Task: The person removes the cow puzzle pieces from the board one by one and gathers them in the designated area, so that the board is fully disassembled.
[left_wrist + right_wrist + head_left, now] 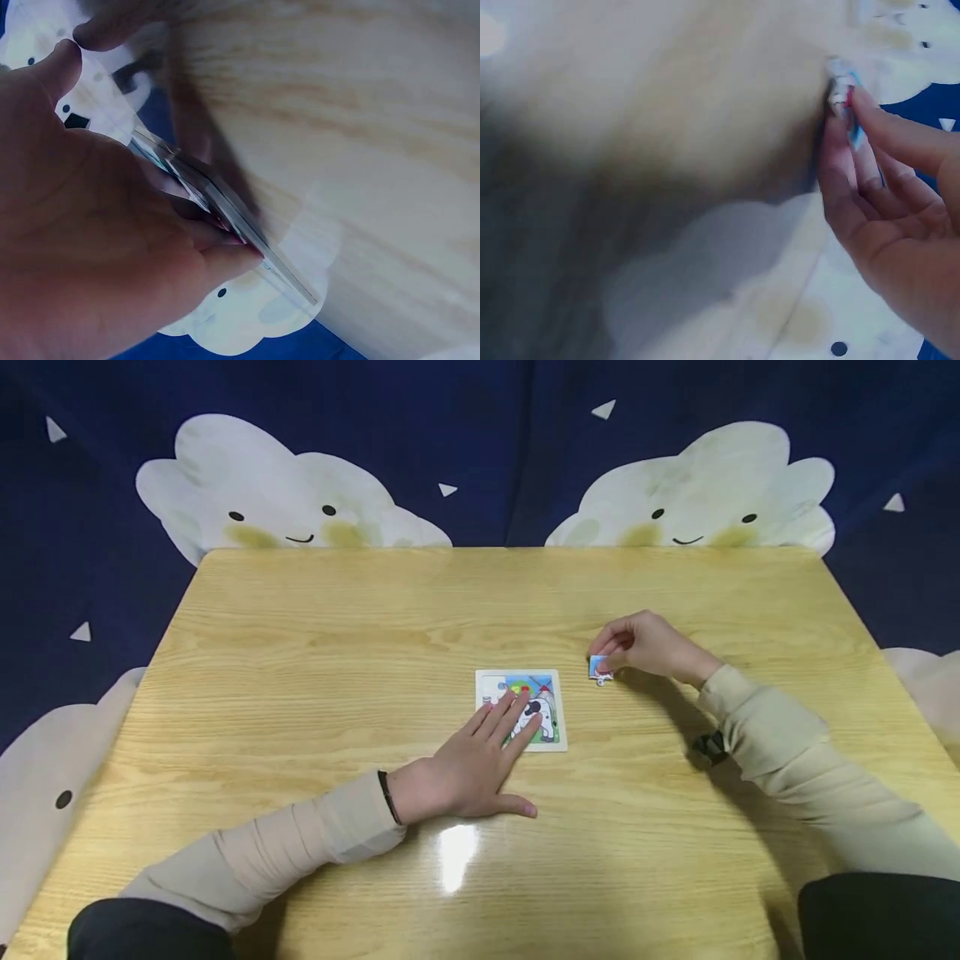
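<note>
A square jigsaw puzzle (553, 724) with a white frame and a cow picture lies flat near the table's middle. My left hand (480, 764) rests on it with straight, spread fingers, the thumb out to the side on the table. The fingers hide part of the picture; a pale patch shows at its upper left. To the right of the frame, my right hand (648, 647) pinches a blue puzzle piece (597, 667) between thumb and fingers. In the right wrist view the puzzle piece (843, 94) is seen nearly edge-on at the fingertips.
The light wooden table (315, 635) reaches to a dark blue curtain (480, 418) printed with white clouds. A bright light reflection (457, 857) shows on the tabletop below the left hand. A dark band (710, 747) sits at the right sleeve.
</note>
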Demonstrator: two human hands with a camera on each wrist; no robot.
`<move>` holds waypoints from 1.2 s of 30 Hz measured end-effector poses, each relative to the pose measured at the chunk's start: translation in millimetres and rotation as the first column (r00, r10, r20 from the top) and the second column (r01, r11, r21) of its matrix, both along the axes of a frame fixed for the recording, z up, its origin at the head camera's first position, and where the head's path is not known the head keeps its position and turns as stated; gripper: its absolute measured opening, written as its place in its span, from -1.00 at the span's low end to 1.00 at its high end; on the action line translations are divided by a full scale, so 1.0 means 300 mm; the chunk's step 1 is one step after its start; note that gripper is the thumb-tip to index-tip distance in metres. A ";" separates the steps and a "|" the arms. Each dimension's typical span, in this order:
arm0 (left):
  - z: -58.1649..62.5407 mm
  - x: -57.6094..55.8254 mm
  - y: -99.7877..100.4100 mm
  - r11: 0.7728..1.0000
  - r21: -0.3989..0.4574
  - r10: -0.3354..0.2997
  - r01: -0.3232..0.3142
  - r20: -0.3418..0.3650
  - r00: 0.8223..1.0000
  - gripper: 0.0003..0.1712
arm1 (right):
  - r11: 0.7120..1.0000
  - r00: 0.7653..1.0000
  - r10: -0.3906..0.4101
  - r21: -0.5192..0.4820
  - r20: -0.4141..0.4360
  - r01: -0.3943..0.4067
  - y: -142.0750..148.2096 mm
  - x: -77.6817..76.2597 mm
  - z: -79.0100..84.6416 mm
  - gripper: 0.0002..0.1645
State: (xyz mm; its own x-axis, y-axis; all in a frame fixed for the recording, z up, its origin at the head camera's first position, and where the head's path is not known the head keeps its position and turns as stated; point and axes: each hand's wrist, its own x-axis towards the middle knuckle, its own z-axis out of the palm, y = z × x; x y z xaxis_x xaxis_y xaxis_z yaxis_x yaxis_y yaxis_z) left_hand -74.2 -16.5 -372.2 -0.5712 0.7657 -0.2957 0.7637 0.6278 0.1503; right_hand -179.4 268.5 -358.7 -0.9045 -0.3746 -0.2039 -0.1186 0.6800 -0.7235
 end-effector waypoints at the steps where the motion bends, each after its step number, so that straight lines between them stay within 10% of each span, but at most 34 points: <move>1: 0.001 -0.001 -0.003 1.000 0.001 0.003 -0.003 0.002 1.000 0.25 | 1.000 1.000 0.008 0.012 -0.012 -0.008 0.008 -0.001 -0.008 -0.83; 18: 0.001 -0.014 -0.012 0.999 0.042 -0.008 0.006 0.056 0.998 0.14 | 0.995 0.973 0.073 0.081 -0.218 -0.056 0.012 0.014 -0.018 -0.87; 36: 0.012 -0.005 0.050 0.998 -0.029 -0.056 0.056 0.009 0.998 0.13 | 0.961 0.955 0.264 -0.041 -0.131 -0.272 -0.328 -0.004 -0.009 -0.91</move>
State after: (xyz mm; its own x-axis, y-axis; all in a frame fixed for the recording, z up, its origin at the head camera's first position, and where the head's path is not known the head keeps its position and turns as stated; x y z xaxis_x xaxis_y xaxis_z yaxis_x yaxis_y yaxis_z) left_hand -75.6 -1.4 -368.6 -0.5252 0.7873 -0.3230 0.7966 0.5884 0.1387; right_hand -180.5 170.1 -361.5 -0.7858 -0.6147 -0.0676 -0.3816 0.5680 -0.7292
